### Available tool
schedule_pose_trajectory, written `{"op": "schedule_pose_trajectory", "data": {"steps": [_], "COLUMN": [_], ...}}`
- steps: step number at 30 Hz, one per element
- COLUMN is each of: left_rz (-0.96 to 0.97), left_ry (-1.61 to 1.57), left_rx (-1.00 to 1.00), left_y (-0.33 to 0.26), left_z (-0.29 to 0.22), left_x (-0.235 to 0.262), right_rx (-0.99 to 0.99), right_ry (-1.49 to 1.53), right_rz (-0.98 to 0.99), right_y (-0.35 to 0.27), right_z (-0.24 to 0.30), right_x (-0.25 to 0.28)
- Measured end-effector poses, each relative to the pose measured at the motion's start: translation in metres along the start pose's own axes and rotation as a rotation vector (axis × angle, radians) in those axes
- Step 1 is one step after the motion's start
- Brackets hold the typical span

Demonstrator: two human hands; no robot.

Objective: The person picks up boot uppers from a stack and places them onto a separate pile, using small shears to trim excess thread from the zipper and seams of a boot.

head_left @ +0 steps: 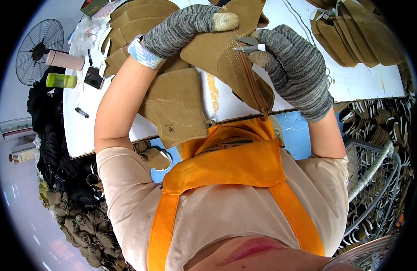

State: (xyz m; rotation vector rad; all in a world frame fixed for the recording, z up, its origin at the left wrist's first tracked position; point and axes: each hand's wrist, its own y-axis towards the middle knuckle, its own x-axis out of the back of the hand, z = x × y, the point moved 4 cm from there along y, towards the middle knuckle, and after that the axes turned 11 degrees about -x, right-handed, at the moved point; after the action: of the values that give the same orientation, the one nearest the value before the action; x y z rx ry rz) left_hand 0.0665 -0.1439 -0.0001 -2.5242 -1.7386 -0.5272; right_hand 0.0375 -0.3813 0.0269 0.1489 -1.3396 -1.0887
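Note:
A brown suede boot upper (210, 50) with pale double stitching and a zipper (249, 74) lies at the middle of the table, hanging slightly over its near edge. My left hand (186, 27), in a grey knitted glove, grips its far part with the thumb on top; the other fingers are mostly hidden. In my gloved right hand (298, 67) is a pair of small metal thread snips (247, 48). Their blades point left, over the zipper's upper end. Another brown boot upper (174, 106) lies below my left wrist, overhanging the table edge.
Stacked brown uppers lie at the far left (138, 20) and far right (353, 38) of the white table (348, 86). A phone (94, 77), marker (82, 112) and green-capped container (61, 80) are at the left, near a fan (39, 52). A wire cart (368, 180) stands right.

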Motion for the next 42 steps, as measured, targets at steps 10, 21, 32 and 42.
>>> {"op": "schedule_pose_trajectory", "data": {"steps": [10, 21, 32, 42], "left_rz": [0.036, 0.051, 0.030, 0.120], "left_ry": [-0.099, -0.506, -0.122, -0.097], "left_rx": [-0.001, 0.153, -0.055, -0.045], "left_y": [0.001, -0.002, -0.001, 0.001], "left_z": [0.005, -0.025, 0.014, -0.019], "left_x": [0.000, -0.019, 0.010, -0.020], "right_rx": [0.015, -0.011, -0.013, 0.102], "right_ry": [-0.063, 0.003, -0.136, -0.337], "right_rz": [0.031, -0.030, 0.072, 0.116], "right_y": [0.000, 0.002, 0.000, 0.016], "right_z": [-0.007, -0.011, -0.011, 0.013], "right_x": [-0.007, -0.013, -0.004, 0.019]}}
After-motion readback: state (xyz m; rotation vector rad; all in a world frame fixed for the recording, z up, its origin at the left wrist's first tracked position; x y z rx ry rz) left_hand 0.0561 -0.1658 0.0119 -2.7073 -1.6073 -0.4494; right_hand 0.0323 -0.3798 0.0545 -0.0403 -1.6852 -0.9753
